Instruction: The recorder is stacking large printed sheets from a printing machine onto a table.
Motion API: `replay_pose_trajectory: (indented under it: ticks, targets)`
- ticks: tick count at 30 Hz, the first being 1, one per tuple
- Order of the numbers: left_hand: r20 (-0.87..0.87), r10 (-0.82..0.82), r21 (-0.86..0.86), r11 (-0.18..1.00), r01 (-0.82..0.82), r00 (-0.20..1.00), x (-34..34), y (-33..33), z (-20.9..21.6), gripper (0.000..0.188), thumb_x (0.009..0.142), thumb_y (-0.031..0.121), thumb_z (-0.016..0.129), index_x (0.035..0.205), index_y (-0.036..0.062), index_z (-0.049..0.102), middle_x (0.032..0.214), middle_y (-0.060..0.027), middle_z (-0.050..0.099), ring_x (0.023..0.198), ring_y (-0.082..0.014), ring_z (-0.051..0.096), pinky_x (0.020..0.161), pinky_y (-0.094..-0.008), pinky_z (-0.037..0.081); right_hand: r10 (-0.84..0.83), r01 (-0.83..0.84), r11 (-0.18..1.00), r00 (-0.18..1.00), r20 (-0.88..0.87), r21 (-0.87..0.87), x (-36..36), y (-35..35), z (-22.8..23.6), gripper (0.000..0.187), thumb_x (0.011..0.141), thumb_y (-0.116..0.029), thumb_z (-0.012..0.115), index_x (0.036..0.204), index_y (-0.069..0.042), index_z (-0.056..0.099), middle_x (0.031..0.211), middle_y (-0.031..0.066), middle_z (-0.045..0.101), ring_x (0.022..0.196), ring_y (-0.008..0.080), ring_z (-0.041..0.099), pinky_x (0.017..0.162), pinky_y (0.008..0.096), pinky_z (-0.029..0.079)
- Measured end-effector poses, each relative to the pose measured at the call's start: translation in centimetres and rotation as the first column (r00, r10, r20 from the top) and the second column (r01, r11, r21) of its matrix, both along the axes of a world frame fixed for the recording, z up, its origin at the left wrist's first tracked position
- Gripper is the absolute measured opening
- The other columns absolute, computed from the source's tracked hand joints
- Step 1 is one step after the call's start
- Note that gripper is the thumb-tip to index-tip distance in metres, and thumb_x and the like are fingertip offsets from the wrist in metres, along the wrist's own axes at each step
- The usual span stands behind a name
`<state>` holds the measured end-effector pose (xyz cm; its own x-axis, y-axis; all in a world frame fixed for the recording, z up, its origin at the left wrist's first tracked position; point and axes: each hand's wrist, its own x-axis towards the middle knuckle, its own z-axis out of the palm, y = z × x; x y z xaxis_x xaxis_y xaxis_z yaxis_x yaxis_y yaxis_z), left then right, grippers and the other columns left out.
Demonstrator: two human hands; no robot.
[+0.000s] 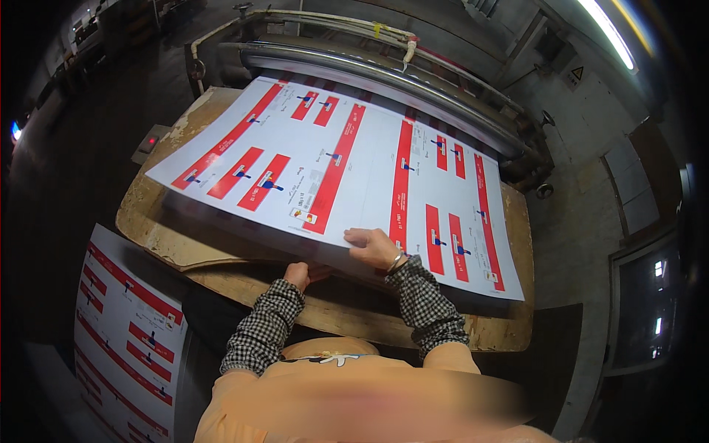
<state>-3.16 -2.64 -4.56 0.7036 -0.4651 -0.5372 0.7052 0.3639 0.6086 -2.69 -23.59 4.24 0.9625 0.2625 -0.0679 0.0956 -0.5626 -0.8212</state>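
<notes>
A large white printed sheet with red bars and small blue figures lies across a worn wooden table, its far end at the metal rollers of a machine. My right hand pinches the near edge of this sheet, left of its middle. Lower and to the left, my left hand is closed by the table's front edge, just below the sheet's near edge. Its fingertips are partly hidden, so I cannot make out what they hold. Checked sleeve covers are on both forearms.
Long metal rollers run across the back, with a pale pipe above them. Similar printed sheets stand at lower left. A small box with a red button sits at the table's left side. Handwheels stick out at right.
</notes>
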Motion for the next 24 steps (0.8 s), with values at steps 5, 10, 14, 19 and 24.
replay_pose_trajectory:
  ticks: [5, 10, 14, 19, 24]
  targets:
    - [-0.012, -0.043, 0.053, 0.998, 0.044, 0.999, 0.3, -0.2, -0.7, 0.037, 0.086, 0.007, 0.03, 0.119, -0.0073, 0.037, 0.113, -0.0227, 0.049, 0.103, -0.0342, 0.053, 0.086, -0.0434, 0.046, -0.03, 0.028, 0.999, 0.997, -0.074, -0.034, -1.7, 0.4, -3.4, 0.036, 0.068, -0.014, 0.055, 0.1, 0.003, 0.059, 0.114, 0.0195, 0.053, 0.11, 0.0279, 0.048, 0.093, 0.0295, 0.039]
    - [-0.01, -0.008, 0.012, 1.0, 0.008, 1.0, 0.2, 0.1, -1.8, 0.035, 0.091, 0.021, 0.038, 0.114, -0.006, 0.04, 0.105, -0.0208, 0.054, 0.094, -0.0319, 0.057, 0.081, -0.0423, 0.049, 0.008, -0.032, 0.984, 0.991, -0.135, -0.174, 0.5, 0.1, -6.0, 0.045, 0.064, -0.018, 0.061, 0.105, 0.0, 0.058, 0.116, 0.0173, 0.053, 0.114, 0.029, 0.045, 0.096, 0.0298, 0.035]
    - [0.005, -0.028, 0.01, 1.0, 0.028, 1.0, 0.6, -0.6, -0.9, 0.037, 0.091, 0.023, 0.039, 0.112, -0.0074, 0.041, 0.105, -0.0218, 0.054, 0.095, -0.031, 0.057, 0.08, -0.0398, 0.05, -0.335, 0.353, 0.888, 0.936, 0.11, -0.295, 4.6, -1.5, -8.6, 0.041, 0.066, -0.023, 0.064, 0.099, 0.002, 0.06, 0.111, 0.019, 0.055, 0.108, 0.0295, 0.049, 0.093, 0.0317, 0.037]
    - [-0.047, 0.047, 0.012, 0.999, -0.046, 0.998, 0.5, -0.3, -1.0, 0.034, 0.089, 0.018, 0.042, 0.113, -0.0072, 0.039, 0.104, -0.0212, 0.053, 0.091, -0.0305, 0.059, 0.078, -0.0386, 0.052, -0.072, 0.089, 0.844, 0.996, 0.053, -0.529, 2.3, 2.2, -6.4, 0.071, 0.061, -0.033, 0.07, 0.12, -0.002, 0.046, 0.13, 0.0259, 0.033, 0.123, 0.0388, 0.029, 0.1, 0.0393, 0.028]
    - [0.046, 0.032, 0.002, 0.999, -0.032, 0.998, 0.2, -0.2, -1.3, 0.033, 0.085, 0.012, 0.049, 0.113, -0.0039, 0.042, 0.101, -0.0169, 0.056, 0.084, -0.0269, 0.06, 0.076, -0.0369, 0.052, 0.152, -0.193, 0.764, 0.981, -0.118, -0.615, 0.1, 1.8, -4.7, 0.084, 0.058, -0.034, 0.072, 0.128, -0.003, 0.036, 0.136, 0.0254, 0.023, 0.127, 0.041, 0.019, 0.103, 0.0396, 0.023]
